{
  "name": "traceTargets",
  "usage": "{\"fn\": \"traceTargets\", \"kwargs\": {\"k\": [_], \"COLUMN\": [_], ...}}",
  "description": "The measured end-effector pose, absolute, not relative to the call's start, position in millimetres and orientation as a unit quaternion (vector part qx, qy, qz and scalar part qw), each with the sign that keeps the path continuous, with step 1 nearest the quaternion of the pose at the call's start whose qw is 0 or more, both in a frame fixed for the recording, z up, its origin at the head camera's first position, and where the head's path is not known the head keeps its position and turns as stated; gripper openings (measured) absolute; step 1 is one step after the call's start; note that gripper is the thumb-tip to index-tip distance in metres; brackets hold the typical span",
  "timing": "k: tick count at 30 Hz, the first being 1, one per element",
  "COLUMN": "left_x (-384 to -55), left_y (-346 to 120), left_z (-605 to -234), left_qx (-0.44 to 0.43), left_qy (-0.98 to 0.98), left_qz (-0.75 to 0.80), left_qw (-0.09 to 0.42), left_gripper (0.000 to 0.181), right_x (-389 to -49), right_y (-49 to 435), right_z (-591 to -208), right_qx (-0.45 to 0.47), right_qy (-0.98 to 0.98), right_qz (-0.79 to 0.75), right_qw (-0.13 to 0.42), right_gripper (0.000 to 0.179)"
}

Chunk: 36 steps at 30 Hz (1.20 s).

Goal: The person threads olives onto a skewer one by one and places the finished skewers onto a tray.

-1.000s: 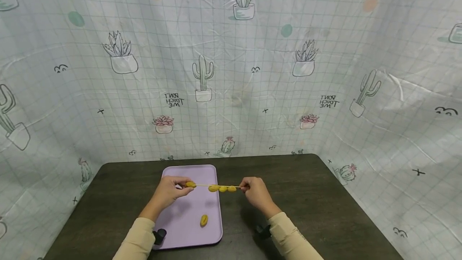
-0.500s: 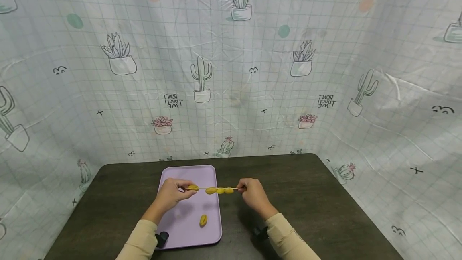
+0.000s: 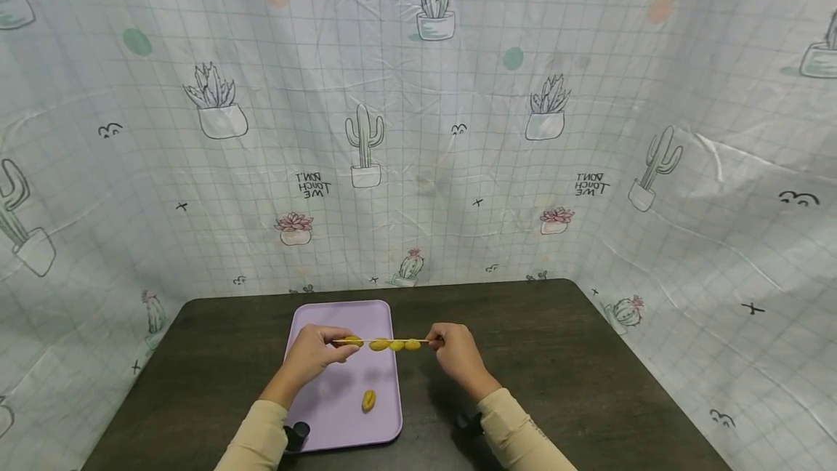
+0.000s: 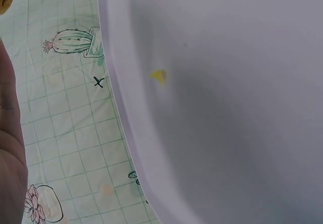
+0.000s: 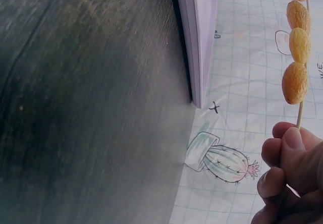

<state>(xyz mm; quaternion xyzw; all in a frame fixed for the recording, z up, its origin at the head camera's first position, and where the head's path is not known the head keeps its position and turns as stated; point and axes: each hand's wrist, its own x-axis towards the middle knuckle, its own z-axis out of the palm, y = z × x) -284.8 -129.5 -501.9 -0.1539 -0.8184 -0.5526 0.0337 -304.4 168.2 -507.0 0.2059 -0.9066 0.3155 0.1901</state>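
Over the tray's (image 3: 307, 433) far end, the skewer (image 3: 382, 341) lies crosswise, right hand (image 3: 455, 355) pinching its end, left hand (image 3: 312, 352) apparently pinching the endmost piece (image 3: 353, 341).

My head camera looks forward and down over the bench (image 3: 556, 355). Each wrist camera sits close, sharing the lilac tray (image 3: 340, 420) edge (image 5: 199, 42) and cactus curtain (image 4: 65, 123).

Bare table (image 3: 556, 355) right of tray (image 3: 327, 427)
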Motion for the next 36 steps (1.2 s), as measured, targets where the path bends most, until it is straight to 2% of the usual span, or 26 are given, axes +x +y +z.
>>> {"fn": "traceTargets", "kwargs": {"k": [17, 22, 27, 32, 36], "left_x": [-284, -285, -285, -283, -278], "left_y": [-128, -129, -132, -138, -134], "left_z": [-508, -510, -510, -509, -505], "left_qx": [-0.151, -0.151, -0.150, -0.161, -0.192], "left_qy": [-0.800, -0.797, -0.798, -0.842, -0.889], "left_qz": [-0.581, -0.584, -0.583, -0.515, -0.416], "left_qw": [0.023, 0.023, 0.009, -0.012, -0.027], "left_gripper": [0.022, 0.023, 0.025, 0.030, 0.026], "right_x": [-302, -302, -303, -306, -307], "right_y": [160, 159, 160, 166, 175], "right_z": [-510, -512, -511, -508, -506], "right_qx": [0.217, 0.214, 0.204, 0.188, 0.159], "right_qy": [-0.895, -0.893, -0.889, -0.889, -0.891], "right_qz": [0.330, 0.346, 0.375, 0.392, 0.400], "right_qw": [0.208, 0.192, 0.165, 0.145, 0.146], "right_gripper": [0.033, 0.031, 0.021, 0.018, 0.019]}}
